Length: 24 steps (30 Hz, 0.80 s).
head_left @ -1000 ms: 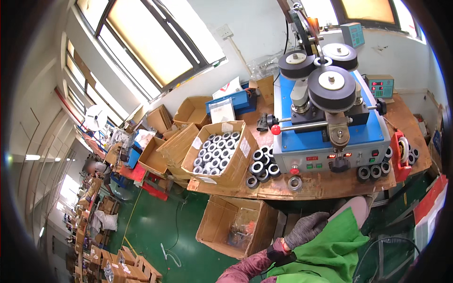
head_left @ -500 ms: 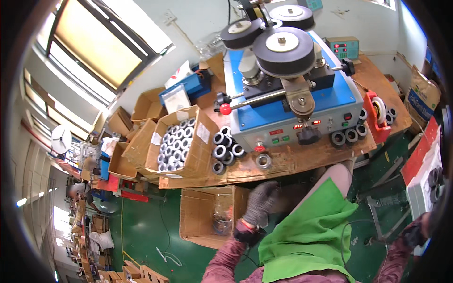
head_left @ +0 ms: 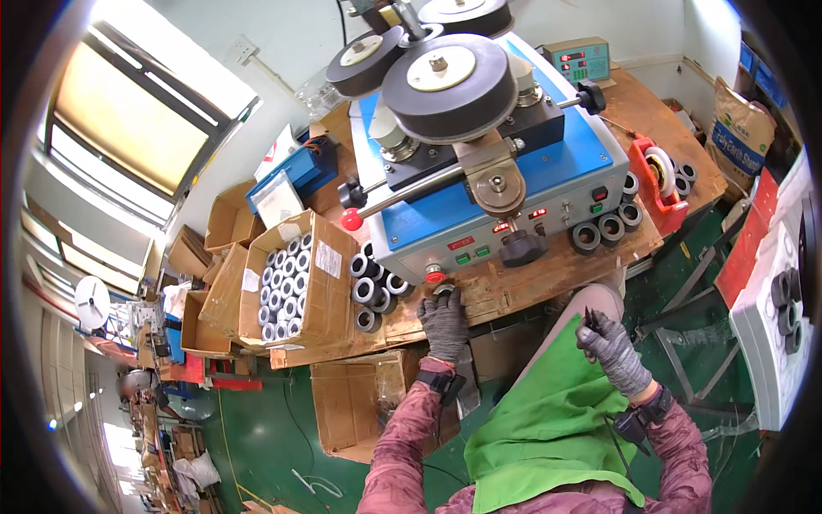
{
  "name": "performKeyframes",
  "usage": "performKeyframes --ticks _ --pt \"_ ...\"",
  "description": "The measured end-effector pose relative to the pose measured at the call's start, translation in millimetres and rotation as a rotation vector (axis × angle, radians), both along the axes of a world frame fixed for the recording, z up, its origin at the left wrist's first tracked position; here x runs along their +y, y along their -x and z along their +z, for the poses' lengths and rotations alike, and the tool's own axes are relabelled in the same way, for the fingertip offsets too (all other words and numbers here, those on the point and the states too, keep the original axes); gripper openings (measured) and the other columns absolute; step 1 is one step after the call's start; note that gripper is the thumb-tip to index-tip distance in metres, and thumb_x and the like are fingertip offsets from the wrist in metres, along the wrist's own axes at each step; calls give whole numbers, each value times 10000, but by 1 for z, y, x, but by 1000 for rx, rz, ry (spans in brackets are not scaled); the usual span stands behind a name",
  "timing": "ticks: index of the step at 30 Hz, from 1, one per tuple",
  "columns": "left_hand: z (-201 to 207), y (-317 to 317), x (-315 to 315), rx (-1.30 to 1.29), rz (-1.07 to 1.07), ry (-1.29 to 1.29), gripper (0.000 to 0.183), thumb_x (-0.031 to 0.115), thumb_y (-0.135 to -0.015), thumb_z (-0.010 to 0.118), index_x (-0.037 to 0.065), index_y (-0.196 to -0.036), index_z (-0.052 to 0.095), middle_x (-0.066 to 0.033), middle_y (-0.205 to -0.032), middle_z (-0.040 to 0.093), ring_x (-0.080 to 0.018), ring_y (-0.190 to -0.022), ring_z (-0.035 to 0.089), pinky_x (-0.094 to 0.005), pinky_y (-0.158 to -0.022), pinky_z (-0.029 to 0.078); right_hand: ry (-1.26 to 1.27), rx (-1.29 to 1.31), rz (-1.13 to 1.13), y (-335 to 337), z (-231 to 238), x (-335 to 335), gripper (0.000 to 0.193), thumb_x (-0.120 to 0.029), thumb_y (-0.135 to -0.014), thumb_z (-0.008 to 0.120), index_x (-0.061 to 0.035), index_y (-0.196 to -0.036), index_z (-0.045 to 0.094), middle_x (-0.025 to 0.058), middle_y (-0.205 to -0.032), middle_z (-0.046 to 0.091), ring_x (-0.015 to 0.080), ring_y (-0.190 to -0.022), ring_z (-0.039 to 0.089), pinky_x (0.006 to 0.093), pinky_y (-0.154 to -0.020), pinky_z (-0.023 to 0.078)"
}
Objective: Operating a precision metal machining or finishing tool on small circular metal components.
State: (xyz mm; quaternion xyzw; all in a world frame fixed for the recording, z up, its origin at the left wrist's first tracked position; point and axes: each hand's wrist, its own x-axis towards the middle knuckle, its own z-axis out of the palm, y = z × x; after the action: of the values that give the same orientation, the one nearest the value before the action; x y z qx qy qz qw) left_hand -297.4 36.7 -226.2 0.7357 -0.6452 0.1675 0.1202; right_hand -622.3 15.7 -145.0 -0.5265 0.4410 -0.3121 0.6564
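My left hand (head_left: 443, 329), in a grey knit glove, is closed on a metal ring (head_left: 443, 289) at the table's front edge, just below the red button of the machine. The glove covers most of that ring. My right hand (head_left: 613, 353), gloved too, is raised over my green apron (head_left: 548, 420), its fingers closed round a small dark pointed thing whose kind I cannot make out. Ahead stands the blue and grey machine (head_left: 505, 214) with thick dark wheels (head_left: 449, 90) on top. Loose rings (head_left: 366, 291) are piled to the left of it.
An open carton (head_left: 321, 278) full of rings stands left on the wooden table (head_left: 531, 291). Below the table edge is another open carton (head_left: 342, 403). More rings (head_left: 610, 227) and a red tape dispenser (head_left: 655, 184) sit at the right. A white panel (head_left: 771, 317) flanks me.
My left hand has moved up from over the lower carton to the ring at the table edge. My right hand has come in from the far right, bringing the dark thing. The view has shifted.
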Motion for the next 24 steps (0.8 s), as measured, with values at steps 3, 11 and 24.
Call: performKeyframes --ticks 3,11,24 --pt "16 2 -5 120 -16 -9 343 192 -758 640 96 -1087 614 -102 -951 642 -304 -964 535 -435 -864 388 223 150 55 -5 10 -6 288 -303 -892 587 -16 -871 584 52 -639 509 121 -549 468 291 -523 403" --pt "142 44 51 769 -459 -242 455 40 -708 671 41 -1156 587 -132 -966 617 -305 -952 540 -395 -823 447 867 -122 -5 -41 65 -57 282 -299 -913 581 -22 -862 594 38 -749 540 132 -592 492 294 -589 430" --pt "138 85 81 2129 -353 14 571 224 -795 706 12 -1264 459 -133 -1158 568 -221 -1059 568 -346 -923 465 -548 -504 562 -40 53 43 350 -352 -941 519 -34 -1053 613 15 -764 610 52 -508 480 192 -455 369"
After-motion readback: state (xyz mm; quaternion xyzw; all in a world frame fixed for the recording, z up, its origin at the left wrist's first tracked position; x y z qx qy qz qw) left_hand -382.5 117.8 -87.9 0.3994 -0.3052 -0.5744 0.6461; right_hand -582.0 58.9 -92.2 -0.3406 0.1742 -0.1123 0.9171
